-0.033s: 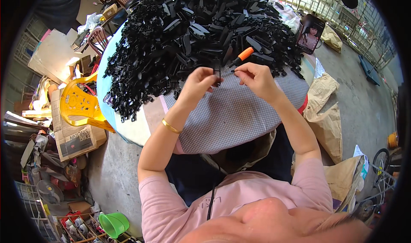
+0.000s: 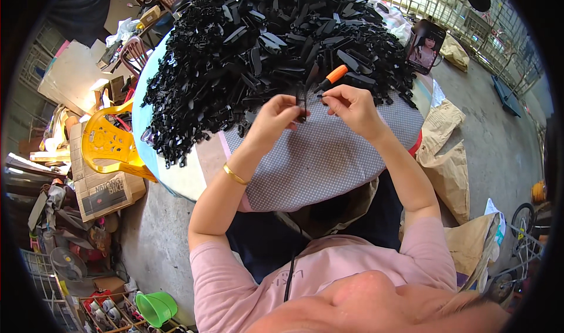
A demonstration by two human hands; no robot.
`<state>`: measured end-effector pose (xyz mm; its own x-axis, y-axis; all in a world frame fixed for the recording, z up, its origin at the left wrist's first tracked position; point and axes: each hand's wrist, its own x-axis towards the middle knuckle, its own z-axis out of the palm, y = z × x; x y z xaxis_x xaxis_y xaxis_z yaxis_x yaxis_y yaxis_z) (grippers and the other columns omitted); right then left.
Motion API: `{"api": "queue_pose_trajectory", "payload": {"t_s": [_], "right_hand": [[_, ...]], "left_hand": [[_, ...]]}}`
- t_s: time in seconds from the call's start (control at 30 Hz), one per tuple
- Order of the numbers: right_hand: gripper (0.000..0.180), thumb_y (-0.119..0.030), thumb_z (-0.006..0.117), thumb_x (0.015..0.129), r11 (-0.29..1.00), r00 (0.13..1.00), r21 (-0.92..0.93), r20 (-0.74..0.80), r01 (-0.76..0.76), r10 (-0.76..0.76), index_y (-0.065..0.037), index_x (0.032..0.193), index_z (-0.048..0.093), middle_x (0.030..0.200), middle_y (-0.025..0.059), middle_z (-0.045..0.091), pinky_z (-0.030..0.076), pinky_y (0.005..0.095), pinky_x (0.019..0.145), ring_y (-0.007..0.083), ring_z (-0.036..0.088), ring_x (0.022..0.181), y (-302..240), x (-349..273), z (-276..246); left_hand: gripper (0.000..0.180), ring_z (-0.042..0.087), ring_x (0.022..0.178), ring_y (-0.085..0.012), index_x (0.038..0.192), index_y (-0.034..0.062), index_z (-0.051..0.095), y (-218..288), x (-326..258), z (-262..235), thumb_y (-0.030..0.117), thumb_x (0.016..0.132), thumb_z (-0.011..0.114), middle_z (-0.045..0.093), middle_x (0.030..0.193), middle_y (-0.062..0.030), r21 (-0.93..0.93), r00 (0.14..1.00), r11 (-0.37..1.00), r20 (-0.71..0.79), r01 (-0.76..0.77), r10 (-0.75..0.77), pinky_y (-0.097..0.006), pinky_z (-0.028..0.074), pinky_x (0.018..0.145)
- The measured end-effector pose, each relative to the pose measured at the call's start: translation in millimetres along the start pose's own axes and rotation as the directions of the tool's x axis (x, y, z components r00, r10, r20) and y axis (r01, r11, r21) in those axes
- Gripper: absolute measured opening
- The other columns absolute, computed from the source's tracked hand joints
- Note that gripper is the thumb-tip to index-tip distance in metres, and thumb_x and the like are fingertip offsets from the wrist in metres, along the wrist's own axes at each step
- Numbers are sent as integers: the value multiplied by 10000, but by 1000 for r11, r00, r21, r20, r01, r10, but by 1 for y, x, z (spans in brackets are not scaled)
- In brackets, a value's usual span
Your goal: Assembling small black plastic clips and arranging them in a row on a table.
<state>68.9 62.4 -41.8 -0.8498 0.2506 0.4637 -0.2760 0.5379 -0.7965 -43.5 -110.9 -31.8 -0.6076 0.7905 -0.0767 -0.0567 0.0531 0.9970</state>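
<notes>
My left hand (image 2: pixel 277 117) pinches a thin black plastic piece (image 2: pixel 302 108) upright between thumb and fingers, over the front of the table. Facing it, my right hand (image 2: pixel 351 107) has thumb and forefinger closed on a tiny dark piece (image 2: pixel 321 96), too small to name. The two hands are a short way apart. Just beyond my right hand, an orange-handled tool (image 2: pixel 336 74) with a black end leans on a large heap of black plastic parts (image 2: pixel 252 57). Long flat blades and small clip-like bits make up the heap.
A grey dotted cloth (image 2: pixel 317 174) covers the round table's near side. A phone (image 2: pixel 424 48) stands at the right edge. A yellow chair (image 2: pixel 108 139) and a cardboard box (image 2: pixel 108 186) are at left, brown paper sacks (image 2: pixel 443 157) at right, a green bucket (image 2: pixel 156 308) lower left.
My left hand and the thin black piece have shifted very slightly, the piece now a little lower and to the right. My right hand is almost still.
</notes>
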Motion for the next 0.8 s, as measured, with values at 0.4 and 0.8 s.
{"api": "queue_pose_trajectory", "payload": {"t_s": [0.4, 0.8], "right_hand": [[172, 41, 636, 713, 936, 939, -88, -15, 341, -344, -17, 873, 657, 836, 75, 623, 498, 262, 600, 202, 617, 707, -1, -4, 10], [148, 28, 632, 757, 920, 910, -107, -144, 376, -389, -24, 896, 632, 811, 60, 604, 465, 224, 544, 128, 567, 642, 1, -2, 10]], "left_hand": [[333, 647, 787, -183, 1201, -38, 484, 5, -15, 19, 33, 875, 470, 590, 1009, -142, -216, 998, 976, 52, 37, -26, -249, 538, 637], [315, 639, 905, -208, 1153, -40, 530, -1, -5, 12, 36, 850, 569, 612, 971, -127, -216, 984, 976, 178, 23, 16, -283, 533, 809]]}}
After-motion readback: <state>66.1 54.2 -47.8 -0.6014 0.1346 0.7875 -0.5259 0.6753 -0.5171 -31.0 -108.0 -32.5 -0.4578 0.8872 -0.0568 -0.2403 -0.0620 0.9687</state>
